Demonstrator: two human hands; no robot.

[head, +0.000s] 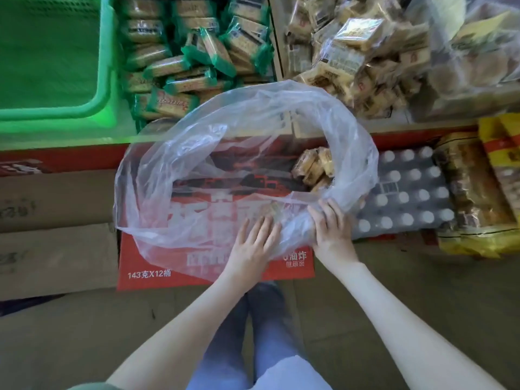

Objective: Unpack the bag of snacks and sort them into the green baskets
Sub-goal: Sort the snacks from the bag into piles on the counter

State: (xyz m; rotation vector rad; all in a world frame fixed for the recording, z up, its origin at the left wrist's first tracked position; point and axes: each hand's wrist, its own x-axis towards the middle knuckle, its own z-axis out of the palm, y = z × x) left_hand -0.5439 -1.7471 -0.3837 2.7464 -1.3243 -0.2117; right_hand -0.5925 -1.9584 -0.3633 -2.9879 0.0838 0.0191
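- Upper left on the shelf, a green perforated plastic basket (pixel 108 66) sits with nothing visible in it. Just beside it is a heap of green-wrapped biscuit packets (pixel 197 52).
- Below, a clear, thin plastic bag (pixel 157 175) lies slack on a red printed cardboard box (pixel 146 274). Its mouth gapes upward and its long axis runs roughly left to right.
- The left hand (pixel 253 246) lies flat on the bag's near side, fingers straight and spread, holding nothing.
- The right hand (pixel 332 229) has its fingers curled on bunched plastic at the bag's near rim.
- A few tan-wrapped snack packets (pixel 313 167) remain inside at the bag's right end. I judge it best to keep the rim pinned and reach in there, rather than tip the flimsy film.
- Upper right, a matching pile of tan-wrapped snacks (pixel 351 52) probably marks where they go.
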